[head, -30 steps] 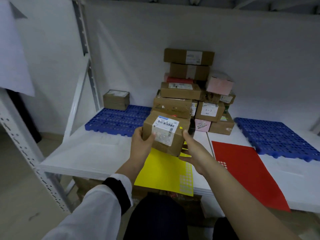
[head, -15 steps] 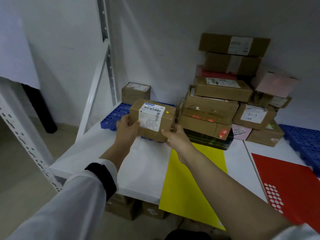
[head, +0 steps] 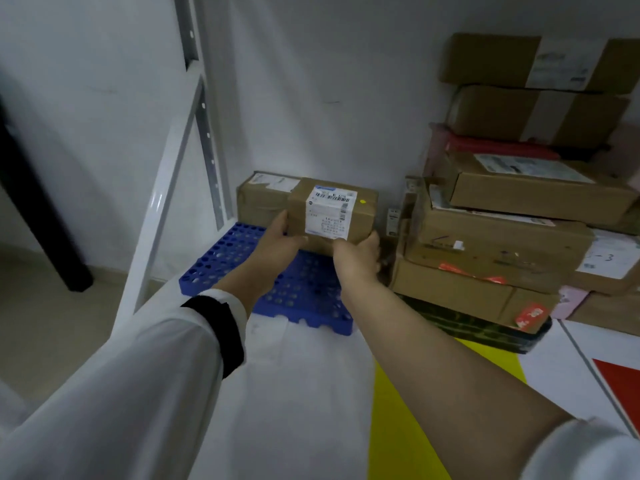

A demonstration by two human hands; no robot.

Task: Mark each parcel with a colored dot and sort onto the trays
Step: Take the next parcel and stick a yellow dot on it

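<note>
Head view: left hand (head: 277, 245) and right hand (head: 356, 256) grip the brown cardboard parcel (head: 330, 216), its yellow dot (head: 362, 201) upward, over the blue perforated plastic tray (head: 242, 258).

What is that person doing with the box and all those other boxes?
A person holds a brown parcel in both hands, left hand and right hand, low over the blue tray. The parcel bears a yellow dot. Another parcel sits at the tray's back edge. A pile of parcels waits on the right, with a yellow sheet and a red sheet on the table.
</note>
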